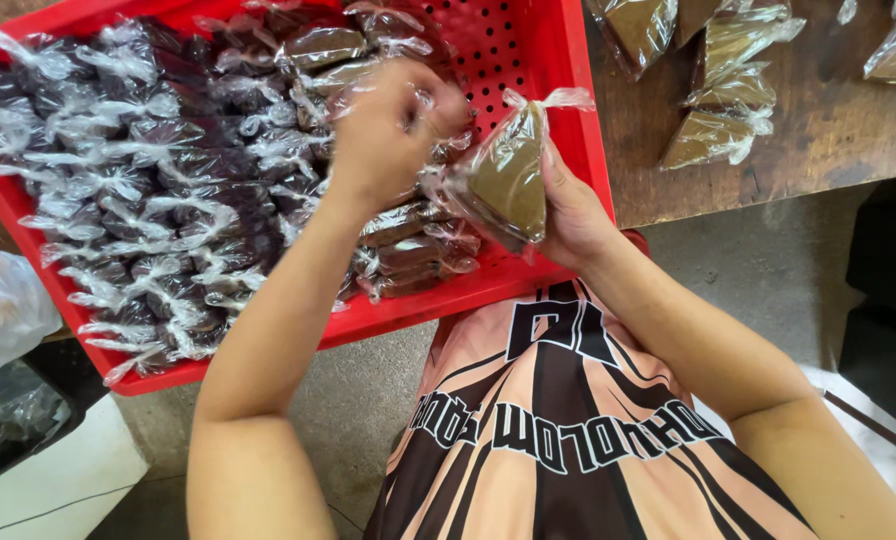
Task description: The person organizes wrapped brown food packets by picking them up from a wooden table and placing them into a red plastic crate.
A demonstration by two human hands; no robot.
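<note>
I am holding one clear plastic packet with a brown triangular wedge inside, just above the near right corner of the red crate. My right hand is cupping it from below and behind, fingers curled around its lower edge. My left hand is hanging over the crate just beside the packet, fingers bunched and pinching at the loose plastic; it is blurred, so I cannot tell exactly how much it is gripping.

I am judging the risks here: the thin plastic could tear if my left hand pulls too hard, and the wedge could slide out over the crate's edge to the floor, since my right hand is only cradling it.

Beyond my hands, the crate is holding a heap of dark tied packets, dozens of them and too overlapped to count exactly. Farther off, on the wooden table, I am counting about six or seven more brown wedges in bags, some cut off by the frame.
</note>
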